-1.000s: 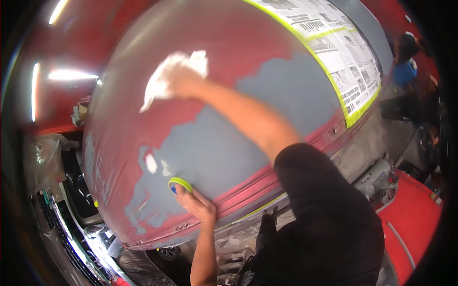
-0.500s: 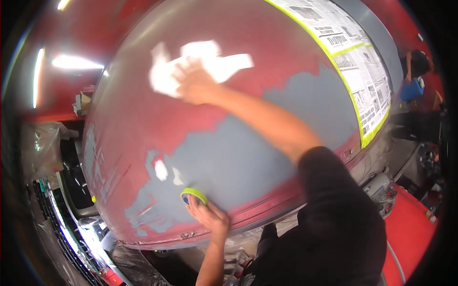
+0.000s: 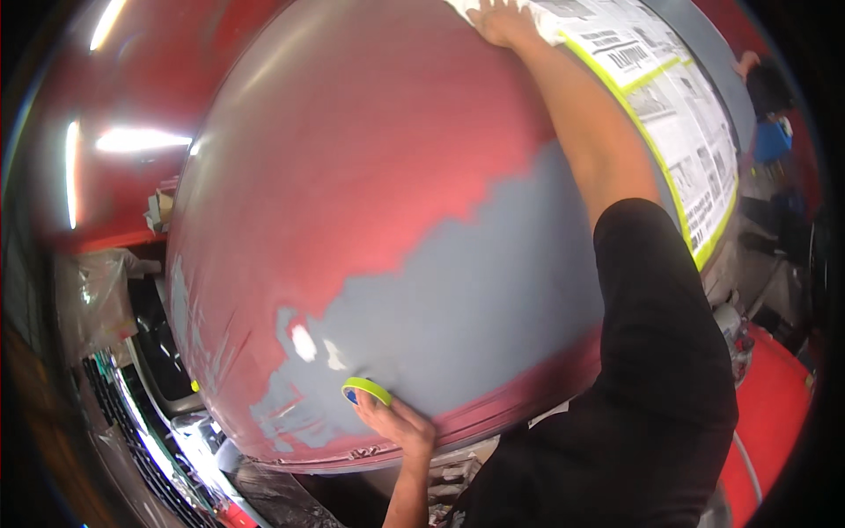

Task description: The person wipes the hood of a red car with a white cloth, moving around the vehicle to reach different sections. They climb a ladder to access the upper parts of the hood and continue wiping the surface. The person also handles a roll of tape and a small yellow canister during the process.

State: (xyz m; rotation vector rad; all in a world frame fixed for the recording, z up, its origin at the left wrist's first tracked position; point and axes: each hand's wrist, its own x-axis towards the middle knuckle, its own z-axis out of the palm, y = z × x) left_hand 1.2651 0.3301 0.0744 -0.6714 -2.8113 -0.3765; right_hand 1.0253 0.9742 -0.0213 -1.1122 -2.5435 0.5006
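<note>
A large curved vehicle panel point(image 3: 352, 194), dull red with ragged-edged grey patches, spreads out before me. Near its closest edge, my left hand point(image 3: 400, 422) is closed on a roll of yellow-green tape point(image 3: 374, 388), with fingers through the ring and the palm side against the panel. My right arm reaches to the far edge. There, my right hand point(image 3: 506, 22) lies with fingers spread on a white cloth point(image 3: 546, 24), pressing it to the surface beside the taped newspaper. Part of the cloth is cut off by the top of the view.
Newspaper sheets point(image 3: 704, 150), edged with yellow-green tape, cover the area at right. A person's hand point(image 3: 746, 66) shows beyond, close to a blue container point(image 3: 773, 141). Clear plastic sheeting point(image 3: 101, 290) hangs at left, near a dark framed part point(image 3: 158, 348). A red surface point(image 3: 775, 414) lies at lower right.
My right hand has slid the white cloth from the middle of the red area up and right to the far edge. The left hand still grips the tape roll; the view has shifted slightly.
</note>
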